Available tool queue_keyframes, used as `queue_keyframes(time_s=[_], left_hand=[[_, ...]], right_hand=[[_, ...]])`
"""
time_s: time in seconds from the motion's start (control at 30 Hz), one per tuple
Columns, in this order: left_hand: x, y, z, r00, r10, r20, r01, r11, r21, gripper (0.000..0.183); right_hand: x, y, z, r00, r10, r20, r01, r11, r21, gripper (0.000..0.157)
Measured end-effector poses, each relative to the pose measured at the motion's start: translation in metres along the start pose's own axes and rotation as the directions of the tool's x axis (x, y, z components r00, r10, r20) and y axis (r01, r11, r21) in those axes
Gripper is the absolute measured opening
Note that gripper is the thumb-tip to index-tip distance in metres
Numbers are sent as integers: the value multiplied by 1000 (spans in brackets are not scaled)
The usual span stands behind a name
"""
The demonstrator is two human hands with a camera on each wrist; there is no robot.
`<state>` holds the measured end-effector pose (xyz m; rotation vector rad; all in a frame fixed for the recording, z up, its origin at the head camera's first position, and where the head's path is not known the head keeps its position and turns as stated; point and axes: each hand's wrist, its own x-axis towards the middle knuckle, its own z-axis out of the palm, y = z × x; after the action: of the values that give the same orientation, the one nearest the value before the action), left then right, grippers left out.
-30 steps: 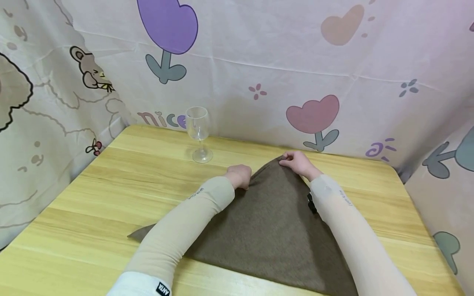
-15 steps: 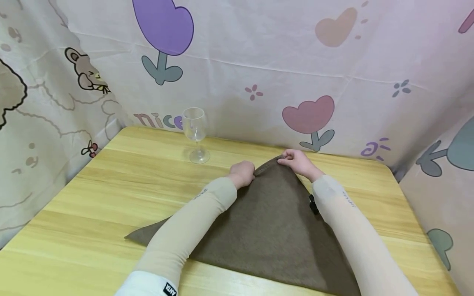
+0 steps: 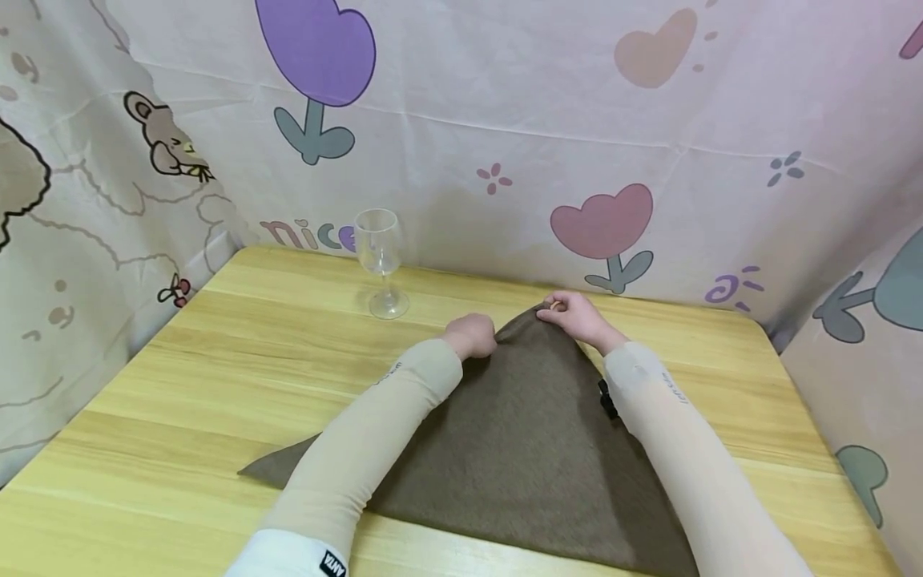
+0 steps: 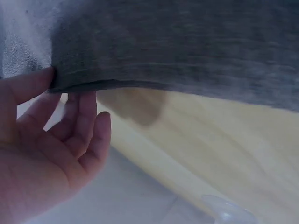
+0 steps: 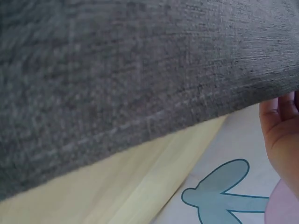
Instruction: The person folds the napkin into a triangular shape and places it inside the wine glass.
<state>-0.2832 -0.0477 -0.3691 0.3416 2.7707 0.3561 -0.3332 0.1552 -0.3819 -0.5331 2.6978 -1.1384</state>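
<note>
A brown cloth (image 3: 519, 449), folded into a triangle, lies across the table with its peak toward the back. My left hand (image 3: 470, 335) pinches the cloth's left slanting edge; in the left wrist view, the thumb of the left hand (image 4: 51, 144) lies against the fabric and the fingers curl beneath it. At the peak, my right hand (image 3: 577, 317) holds the corner between thumb and fingers. The right wrist view shows the grey-looking cloth (image 5: 140, 79) stretched from the fingers of the right hand (image 5: 282, 126). My left forearm covers part of the cloth near its left tip.
A clear wine glass (image 3: 378, 248) stands upright near the back edge of the wooden table (image 3: 180, 385), left of the cloth. Printed fabric curtains (image 3: 447, 96) hang behind the table and at both sides. A small black device (image 3: 608, 399) sits by my right wrist.
My left hand has shifted slightly up along the cloth's edge toward the peak. The right hand stays at the corner, and the left tip of the cloth shows a little more.
</note>
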Motion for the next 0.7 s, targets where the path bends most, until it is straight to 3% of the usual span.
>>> queue_keyframes(time_s=[0.13, 0.3, 0.43, 0.53, 0.7], left_hand=[[7, 3, 1, 997, 19, -76, -23, 998, -58, 17], [15, 2, 6, 994, 24, -102, -40, 988, -152, 25], [21, 5, 10, 987, 65, -150, -110, 944, -312, 20], [26, 11, 10, 968, 119, -219, -197, 904, -379, 26], [31, 21, 8, 956, 115, -269, -219, 890, -401, 24]], right_hand=[[0, -2, -2, 1000, -5, -5, 5, 1000, 8, 21], [-2, -1, 0, 998, -52, -18, 52, 998, 18, 15], [-3, -1, 2, 994, -92, -51, 94, 995, 40, 11], [-2, -4, 4, 992, -109, -69, 114, 991, 65, 10], [-6, -15, 2, 988, -113, -108, 124, 987, 103, 4]])
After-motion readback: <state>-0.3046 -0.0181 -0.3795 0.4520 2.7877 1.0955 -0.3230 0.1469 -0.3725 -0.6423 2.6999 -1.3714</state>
